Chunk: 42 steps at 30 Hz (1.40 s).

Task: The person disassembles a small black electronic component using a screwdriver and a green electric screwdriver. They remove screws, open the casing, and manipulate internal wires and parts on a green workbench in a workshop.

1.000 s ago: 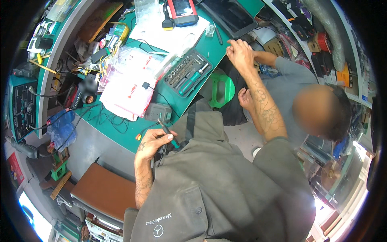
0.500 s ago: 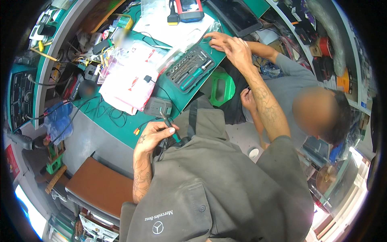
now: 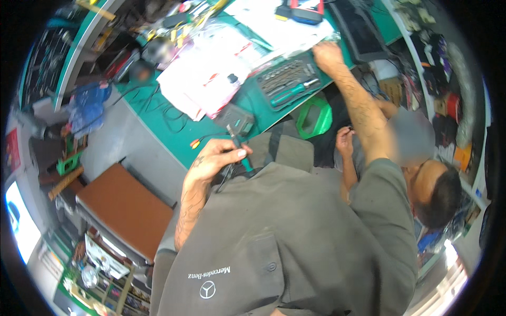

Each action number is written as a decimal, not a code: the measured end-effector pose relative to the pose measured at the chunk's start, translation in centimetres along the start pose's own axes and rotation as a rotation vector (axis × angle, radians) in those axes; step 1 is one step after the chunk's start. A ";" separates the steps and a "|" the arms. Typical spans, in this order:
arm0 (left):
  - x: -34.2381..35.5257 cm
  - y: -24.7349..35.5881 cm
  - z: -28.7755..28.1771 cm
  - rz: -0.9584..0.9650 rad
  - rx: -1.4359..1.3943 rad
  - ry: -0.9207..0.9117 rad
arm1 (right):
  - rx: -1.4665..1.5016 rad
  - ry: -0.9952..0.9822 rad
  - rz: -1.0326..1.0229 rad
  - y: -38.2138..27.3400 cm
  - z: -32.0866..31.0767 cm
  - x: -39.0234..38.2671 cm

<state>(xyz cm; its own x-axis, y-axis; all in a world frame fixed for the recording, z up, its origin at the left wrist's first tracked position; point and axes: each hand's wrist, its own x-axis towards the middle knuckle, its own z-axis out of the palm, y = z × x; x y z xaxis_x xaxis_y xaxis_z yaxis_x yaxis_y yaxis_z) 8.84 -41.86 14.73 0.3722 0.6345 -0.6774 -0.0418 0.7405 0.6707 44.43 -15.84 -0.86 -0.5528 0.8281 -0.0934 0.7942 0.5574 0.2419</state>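
1. Nearest us, we have the thumb and fingers of our left hand (image 3: 213, 158) clamped on a green-and-black tool (image 3: 236, 142), its thin tip pointing far. It is held out in front of our grey shirt (image 3: 327, 226), just off the table's near edge; a loosened pinch could drop it toward our lap.
2. Just left of that hand, red-and-yellow plugs (image 3: 195, 143) lie by the edge. Our wrist could snag their wires and drag them off.
3. Just beyond the tool tip, a grey box (image 3: 233, 120) sits close to the edge; a forward jab could scratch or shove it.
4. To the right, a co-worker's hand (image 3: 345, 141) is beneath our outstretched right arm, near a green stool (image 3: 314, 118). Lowering that arm without looking could bump it.
5. Farther, the tool case (image 3: 287, 81) lies open, with a green-handled screwdriver (image 3: 295, 92) in it. A sleeve or forearm catching its rim could tip out the small bits.
6. Farthest, our right hand (image 3: 328, 57) reaches just past the case's right corner. We cannot tell whether its fingers grip anything; a sweep rightward could knock the black tablet (image 3: 361, 31).
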 end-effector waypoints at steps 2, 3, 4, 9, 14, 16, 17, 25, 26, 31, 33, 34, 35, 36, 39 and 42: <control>-0.1 0.8 -0.2 0.020 0.035 0.003 | 0.163 -0.131 0.123 -0.1 -1.8 0.2; -0.6 2.0 0.2 0.003 0.052 0.020 | 0.309 -0.131 0.311 -0.6 -3.1 0.1; -0.8 2.0 0.3 0.015 0.037 0.025 | 0.477 -0.089 0.461 -1.2 -4.7 -0.3; -0.4 1.9 0.4 0.028 0.002 -0.065 | 1.730 0.194 0.469 -8.8 -13.3 -6.4; 0.0 1.8 1.1 -0.006 0.069 -0.146 | 2.232 -0.287 0.307 -17.3 -20.2 -7.9; -0.1 1.8 1.1 -0.025 0.071 -0.148 | 2.189 -0.340 0.224 -18.0 -20.2 -7.7; -0.3 1.8 1.2 -0.034 0.071 -0.148 | 2.194 -0.369 0.220 -18.0 -20.3 -7.8; -0.6 0.5 1.7 0.012 0.198 -0.105 | 2.147 -0.414 0.209 -18.3 -21.3 -8.3; -0.6 0.4 1.6 -0.001 0.227 -0.103 | 2.132 -0.423 0.195 -18.4 -21.4 -8.4; -0.8 0.2 2.0 -0.091 0.272 -0.130 | 2.145 -0.412 0.160 -18.6 -20.3 -9.3; -0.8 0.3 2.5 -0.080 0.275 -0.137 | 2.027 -0.372 0.174 -18.2 -20.5 -9.7; -0.8 0.5 2.7 -0.081 0.286 -0.129 | 1.974 -0.369 0.179 -18.1 -20.7 -9.8; -0.9 0.6 2.9 -0.081 0.296 -0.120 | 1.921 -0.369 0.185 -18.0 -20.9 -10.1; -0.9 0.6 2.9 -0.083 0.316 -0.128 | 1.869 -0.369 0.189 -18.0 -21.1 -10.3; -0.9 0.6 2.7 -0.092 0.361 -0.144 | 1.867 -0.396 0.164 -18.5 -20.7 -10.6; -0.6 0.0 2.5 -0.087 0.313 -0.127 | 1.995 -0.419 0.161 -18.5 -20.4 -11.0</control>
<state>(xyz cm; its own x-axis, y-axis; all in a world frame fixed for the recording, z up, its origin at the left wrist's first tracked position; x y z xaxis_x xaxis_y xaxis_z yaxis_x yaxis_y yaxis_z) 10.96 -42.85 15.92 0.4747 0.5250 -0.7064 0.2746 0.6742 0.6856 30.67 -36.43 15.39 -0.6151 0.6642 -0.4247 0.0992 -0.4692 -0.8775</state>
